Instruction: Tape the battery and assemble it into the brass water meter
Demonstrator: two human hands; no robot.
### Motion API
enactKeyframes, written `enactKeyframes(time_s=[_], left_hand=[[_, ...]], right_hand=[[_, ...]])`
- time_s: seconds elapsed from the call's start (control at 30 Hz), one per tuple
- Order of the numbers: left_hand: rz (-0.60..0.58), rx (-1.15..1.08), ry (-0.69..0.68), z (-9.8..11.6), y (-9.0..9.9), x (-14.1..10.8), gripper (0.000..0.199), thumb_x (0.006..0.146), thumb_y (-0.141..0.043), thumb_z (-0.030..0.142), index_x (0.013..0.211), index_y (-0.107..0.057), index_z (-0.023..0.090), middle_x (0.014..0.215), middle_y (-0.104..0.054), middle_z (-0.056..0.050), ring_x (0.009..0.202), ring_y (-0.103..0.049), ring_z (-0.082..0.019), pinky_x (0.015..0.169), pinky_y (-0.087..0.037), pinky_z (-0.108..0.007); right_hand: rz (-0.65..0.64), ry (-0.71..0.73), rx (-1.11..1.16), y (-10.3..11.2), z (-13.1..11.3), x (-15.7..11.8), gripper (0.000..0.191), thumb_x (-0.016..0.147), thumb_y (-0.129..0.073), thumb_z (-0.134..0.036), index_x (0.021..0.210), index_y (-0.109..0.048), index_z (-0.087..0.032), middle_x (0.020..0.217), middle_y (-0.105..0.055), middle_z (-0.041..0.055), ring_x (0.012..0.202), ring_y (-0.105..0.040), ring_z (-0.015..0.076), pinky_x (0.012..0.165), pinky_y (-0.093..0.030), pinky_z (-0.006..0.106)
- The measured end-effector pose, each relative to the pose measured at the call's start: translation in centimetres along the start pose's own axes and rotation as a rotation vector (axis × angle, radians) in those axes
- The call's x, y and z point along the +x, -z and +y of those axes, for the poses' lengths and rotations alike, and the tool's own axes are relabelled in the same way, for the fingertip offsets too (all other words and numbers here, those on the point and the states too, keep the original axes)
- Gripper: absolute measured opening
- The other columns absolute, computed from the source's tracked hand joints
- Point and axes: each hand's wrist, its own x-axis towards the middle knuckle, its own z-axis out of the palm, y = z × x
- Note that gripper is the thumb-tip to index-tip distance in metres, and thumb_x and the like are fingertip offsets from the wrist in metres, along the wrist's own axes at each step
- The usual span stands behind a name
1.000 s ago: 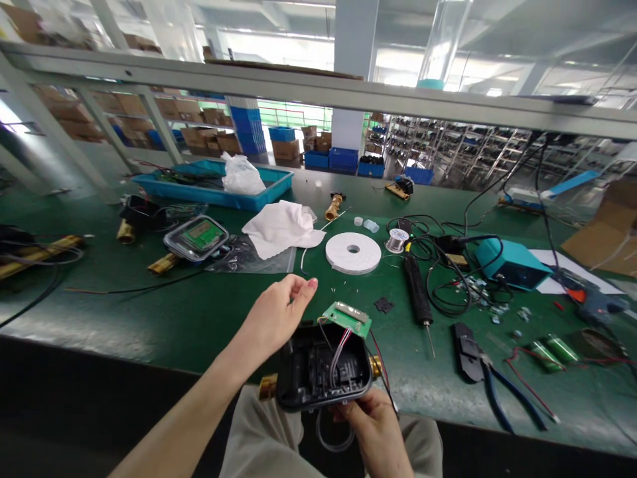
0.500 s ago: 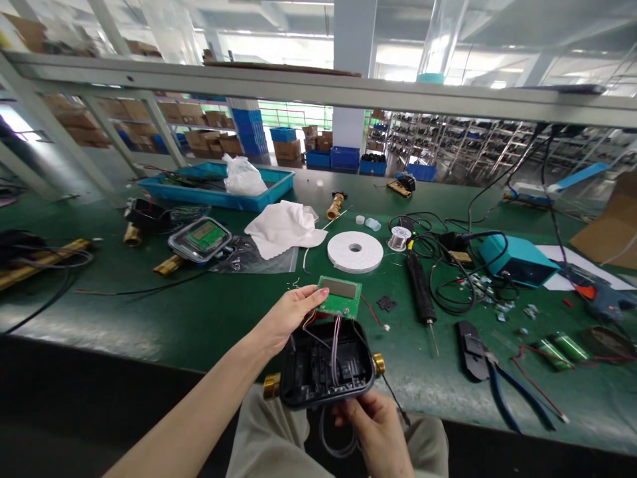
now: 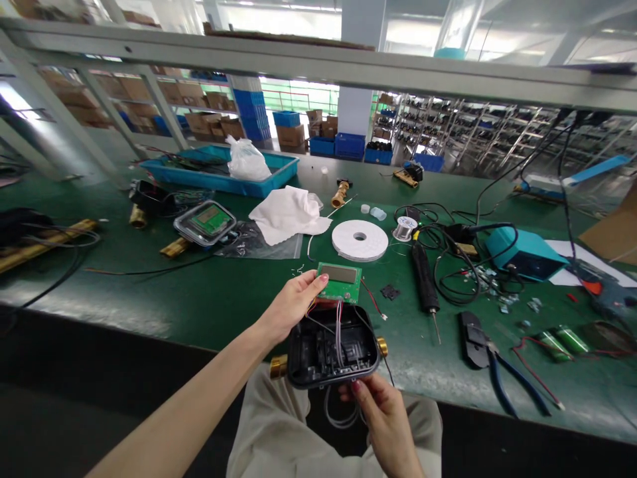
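Moved since the earlier frame: your left hand is now pinching the circuit board just beyond the box. Your right hand is meeting the box's near edge; whether its fingers are clamping is unclear. Pulling the board farther could be straining the wires.

Place looking like factory workshop: pliers, solder spool lying on green tabletop; behind, metal racks and cardboard boxes standing.
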Motion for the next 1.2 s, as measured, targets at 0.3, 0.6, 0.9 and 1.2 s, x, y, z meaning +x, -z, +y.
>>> enactKeyframes(time_s=[0.3, 0.6, 0.9, 1.2], left_hand=[[-0.015, -0.045, 0.014, -0.3, -0.1, 0.4, 0.031, 0.082, -0.063, 0.032, 0.107, -0.06, 0.014, 0.094, -0.072, -0.005, 0.08, -0.067, -0.016, 0.078, -0.053, -0.029], [0.008, -0.03, 0.015, -0.3, -0.3, 0.1, 0.033, 0.083, -0.062, 0.035, 0.109, -0.058, 0.015, 0.096, -0.071, -0.005, 0.079, -0.068, -0.016, 0.075, -0.055, -0.028], [0.007, 0.016, 0.064, 0.0, -0.9, 0.1, 0.028, 0.091, -0.051, 0.036, 0.112, -0.051, 0.017, 0.072, -0.07, -0.003, 0.063, -0.069, -0.017, 0.062, -0.057, -0.029], [0.043, 0.06, 0.139, -0.2, -0.5, 0.8, 0.018, 0.091, -0.051, 0.035, 0.092, -0.051, 0.017, 0.065, -0.067, -0.002, 0.056, -0.068, -0.016, 0.055, -0.053, -0.024]], right_hand=[[0.055, -0.057, 0.106, -0.1, -0.3, -1.0, 0.033, 0.08, -0.06, -0.047, 0.091, -0.059, -0.016, 0.077, -0.067, 0.0054, 0.071, -0.062, 0.0159, 0.07, -0.048, 0.028], [0.024, -0.119, 0.127, -0.8, -1.4, -0.4, 0.037, 0.071, -0.068, -0.051, 0.071, -0.061, -0.015, 0.062, -0.063, 0.0024, 0.058, -0.055, 0.0118, 0.058, -0.043, 0.024], [-0.026, -0.078, 0.088, -0.9, -1.6, 0.6, 0.027, 0.064, -0.076, -0.042, 0.062, -0.071, -0.015, 0.056, -0.065, 0.003, 0.057, -0.057, 0.0144, 0.059, -0.045, 0.025], [0.003, -0.052, 0.01, -0.7, 0.1, -0.4, 0.037, 0.077, -0.062, -0.05, 0.068, -0.07, -0.014, 0.063, -0.066, 0.0057, 0.061, -0.056, 0.0154, 0.06, -0.045, 0.027]])
